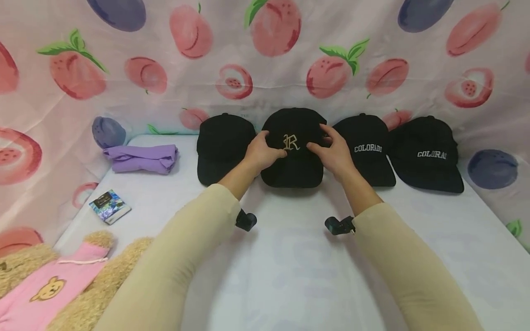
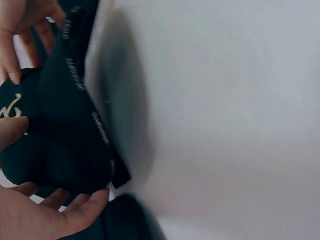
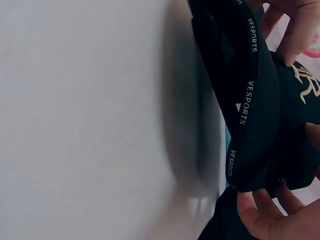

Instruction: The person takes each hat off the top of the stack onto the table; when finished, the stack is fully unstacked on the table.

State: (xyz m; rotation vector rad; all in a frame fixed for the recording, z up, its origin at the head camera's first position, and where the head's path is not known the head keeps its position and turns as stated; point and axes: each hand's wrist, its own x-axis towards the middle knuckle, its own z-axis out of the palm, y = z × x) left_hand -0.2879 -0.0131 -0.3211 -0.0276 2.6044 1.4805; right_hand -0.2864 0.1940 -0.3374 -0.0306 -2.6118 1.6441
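A black baseball cap (image 1: 295,170) with a gold embroidered R is held between both hands in the head view, its brim toward me. My left hand (image 1: 264,151) grips the cap's left side, thumb on the front panel beside the letter. On the other side my right hand (image 1: 333,149) grips it with the thumb by the letter's right edge. White "VESPORTS" lettering runs along the inner tape (image 3: 246,102) in the right wrist view. A shadow falls on the white surface under the cap. To its left stands a plain black cap (image 1: 223,151), partly behind my left hand.
Two black caps lettered COLORADO, one nearer (image 1: 364,161) and one farther right (image 1: 426,170), stand in the row. At left lie a folded purple cloth (image 1: 142,158), a small patterned box (image 1: 109,204) and a teddy bear (image 1: 54,289). Fruit-print fabric (image 1: 281,78) hangs behind.
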